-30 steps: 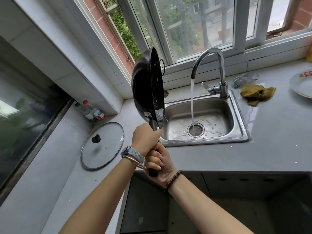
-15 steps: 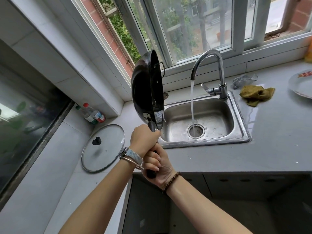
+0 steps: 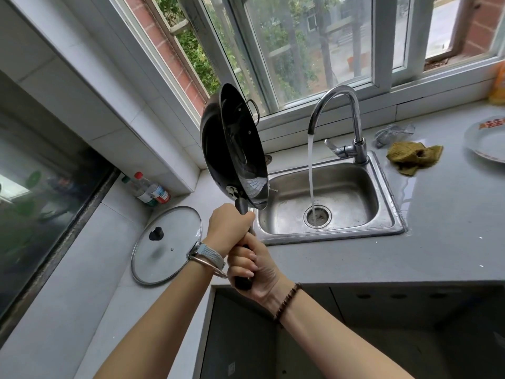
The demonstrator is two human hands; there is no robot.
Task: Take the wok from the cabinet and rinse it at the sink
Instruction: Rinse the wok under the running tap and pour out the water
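Note:
The black wok (image 3: 232,149) stands almost on edge in the air, its hollow side turned right toward the steel sink (image 3: 382,184), over the sink's left rim. My left hand (image 3: 228,228) grips the top of its black handle just under the bowl. My right hand (image 3: 252,272) grips the handle's lower end, right below the left. The curved faucet (image 3: 352,113) runs a steady stream of water (image 3: 311,170) into the drain, to the right of the wok and not touching it.
A glass lid (image 3: 166,244) lies flat on the counter left of my hands. Bottles (image 3: 149,190) stand in the corner behind it. A yellow-green cloth (image 3: 412,157) and a plate (image 3: 486,140) lie right of the sink. An open cabinet (image 3: 355,337) is below the counter.
The wok and both hands have barely moved; the wok sits slightly lower and a bit further tilted. Water keeps running.

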